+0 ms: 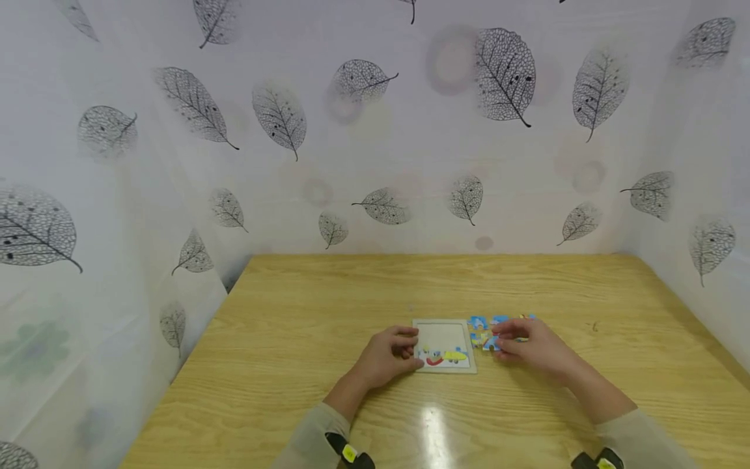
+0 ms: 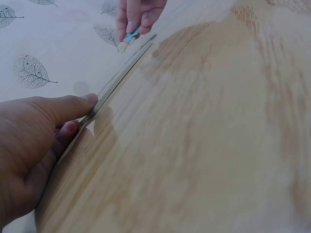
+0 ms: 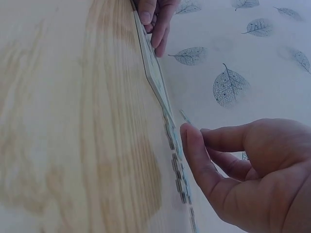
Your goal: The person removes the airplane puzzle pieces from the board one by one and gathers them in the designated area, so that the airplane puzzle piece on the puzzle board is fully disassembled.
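A square puzzle board (image 1: 472,348) with a pale raised border lies on the table, with red, yellow and blue picture pieces (image 1: 448,356) along its lower part. At its left edge, my left hand (image 1: 388,355) holds the border between thumb and fingers; the left wrist view shows the thumb (image 2: 80,104) on the rim. My right hand (image 1: 534,344), right of the board, pinches a small blue jigsaw piece (image 2: 131,36) between thumb and fingers. That piece (image 3: 184,116) appears edge-on in the right wrist view. Beneath and beside this hand lie several loose jigsaw pieces (image 1: 477,323), partly hidden by it.
The wooden table (image 1: 305,306) extends around the board on all sides. A pale curtain with leaf prints (image 1: 404,150) hangs behind it and along both sides. Wrist straps with cameras (image 1: 350,452) sit on both sleeves.
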### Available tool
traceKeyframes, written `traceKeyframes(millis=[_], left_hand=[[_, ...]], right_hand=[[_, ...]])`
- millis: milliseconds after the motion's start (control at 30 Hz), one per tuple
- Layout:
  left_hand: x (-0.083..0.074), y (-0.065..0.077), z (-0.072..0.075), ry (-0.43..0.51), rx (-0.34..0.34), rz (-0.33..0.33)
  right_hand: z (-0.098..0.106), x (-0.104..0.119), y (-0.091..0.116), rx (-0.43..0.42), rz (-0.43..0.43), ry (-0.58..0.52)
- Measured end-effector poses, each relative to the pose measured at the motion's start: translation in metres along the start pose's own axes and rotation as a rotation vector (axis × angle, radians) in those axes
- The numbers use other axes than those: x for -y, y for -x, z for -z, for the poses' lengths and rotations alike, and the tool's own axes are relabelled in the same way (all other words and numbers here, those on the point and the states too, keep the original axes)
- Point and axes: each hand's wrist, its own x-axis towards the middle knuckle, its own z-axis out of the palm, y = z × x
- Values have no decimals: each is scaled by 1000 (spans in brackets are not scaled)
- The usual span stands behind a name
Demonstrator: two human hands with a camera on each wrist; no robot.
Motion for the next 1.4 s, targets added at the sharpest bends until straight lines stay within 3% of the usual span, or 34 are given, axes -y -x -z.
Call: traceKeyframes(millis=[533, 867, 1400], left_hand=[[-1, 0, 0, -4, 8, 5], [0, 1, -1, -8, 9, 6], [-4, 0, 1, 1, 6, 10]], right_hand=[[32, -13, 14, -96, -29, 79], [47, -22, 16, -175, -109, 121], [55, -20, 12, -231, -118, 290]])
